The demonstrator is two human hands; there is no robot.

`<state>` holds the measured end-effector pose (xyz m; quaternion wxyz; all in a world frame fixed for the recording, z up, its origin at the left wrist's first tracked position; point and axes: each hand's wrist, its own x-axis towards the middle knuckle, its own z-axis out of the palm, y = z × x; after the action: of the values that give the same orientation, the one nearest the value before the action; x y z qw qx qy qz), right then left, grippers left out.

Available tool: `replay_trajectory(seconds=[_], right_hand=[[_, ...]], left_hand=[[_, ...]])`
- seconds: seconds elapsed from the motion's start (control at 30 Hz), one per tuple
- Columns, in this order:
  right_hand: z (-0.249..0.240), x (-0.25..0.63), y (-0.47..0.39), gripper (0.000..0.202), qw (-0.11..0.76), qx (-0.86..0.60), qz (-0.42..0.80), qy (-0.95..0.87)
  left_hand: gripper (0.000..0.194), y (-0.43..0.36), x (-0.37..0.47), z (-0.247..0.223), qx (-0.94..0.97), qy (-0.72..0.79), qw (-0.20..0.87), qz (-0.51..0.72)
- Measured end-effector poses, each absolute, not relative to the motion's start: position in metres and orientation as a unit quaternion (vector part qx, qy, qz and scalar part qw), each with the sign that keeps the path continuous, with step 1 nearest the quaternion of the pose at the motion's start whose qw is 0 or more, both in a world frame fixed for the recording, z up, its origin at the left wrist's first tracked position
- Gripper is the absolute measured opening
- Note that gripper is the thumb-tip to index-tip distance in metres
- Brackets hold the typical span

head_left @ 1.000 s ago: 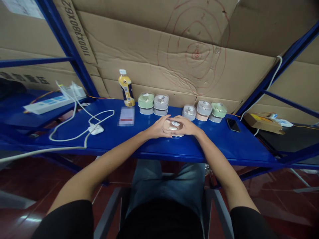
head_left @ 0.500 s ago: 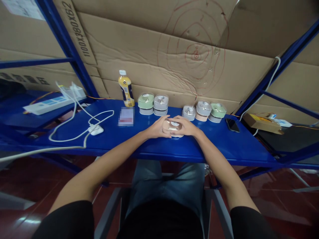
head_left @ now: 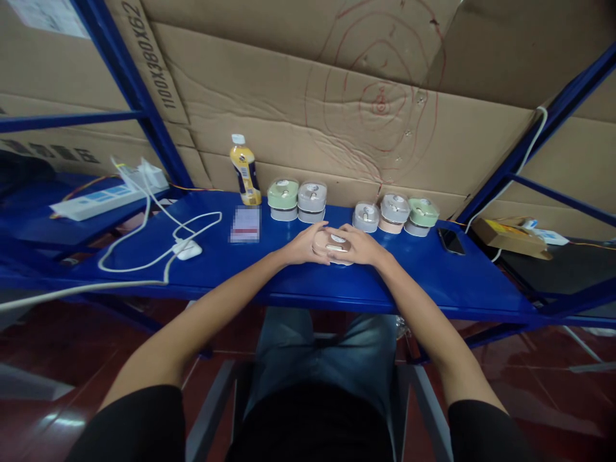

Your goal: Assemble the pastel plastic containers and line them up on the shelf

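Observation:
Between my two hands, near the front edge of the blue table (head_left: pixel 231 273), is a pinkish-beige lidded container (head_left: pixel 335 243) with a round sticker and a pale clasp on its top. My left hand (head_left: pixel 304 246) curves around its left side. Around the right side wraps my right hand (head_left: pixel 360 245), thumb and fingers against the lid. The container's lower sides are mostly hidden by the fingers. Beyond the hands, a grey container (head_left: pixel 366 218) stands alone beside two stacks, a grey-topped one (head_left: pixel 394 213) and a green-topped one (head_left: pixel 422 216).
Back left are a green-topped stack (head_left: pixel 283 198), a grey stack (head_left: pixel 312 201) and a yellow bottle (head_left: pixel 246 172). A blurred card (head_left: pixel 245 224) lies before the bottle. A white charger (head_left: pixel 186 249) with looping cable is at left, a phone (head_left: pixel 451 241) at right. Cardboard (head_left: pixel 269 90) walls the back.
The view has shifted very slightly. Both hands stay around the pinkish-beige container, and nothing else has visibly moved.

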<state>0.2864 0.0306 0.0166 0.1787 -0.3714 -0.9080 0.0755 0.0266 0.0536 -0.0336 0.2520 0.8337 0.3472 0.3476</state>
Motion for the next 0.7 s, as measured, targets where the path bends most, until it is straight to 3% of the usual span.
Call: replay_trajectory(seconds=[0.23,0.4,0.5,0.6,0.7], right_hand=[[0.021,0.282,0.026,0.079,0.158,-0.375,0.050,-0.912],[0.015,0.288,0.023,0.085,0.189,-0.360,0.068,-0.911],[0.019,0.295,0.012,0.100,0.164,-0.403,0.080,-0.897],[0.029,0.293,-0.004,0.094,0.109,-0.516,0.042,-0.849],[0.036,0.277,-0.011,0.090,0.080,-0.595,-0.008,-0.800]], left_hand=[[0.132,0.052,0.028,-0.029,0.839,0.340,0.255,0.338],[0.125,0.055,0.024,-0.033,0.837,0.351,0.237,0.347],[0.102,0.055,0.017,-0.031,0.836,0.354,0.200,0.368],[0.073,0.056,0.014,-0.017,0.842,0.369,0.094,0.383],[0.061,0.065,0.023,0.008,0.835,0.402,-0.012,0.375]])
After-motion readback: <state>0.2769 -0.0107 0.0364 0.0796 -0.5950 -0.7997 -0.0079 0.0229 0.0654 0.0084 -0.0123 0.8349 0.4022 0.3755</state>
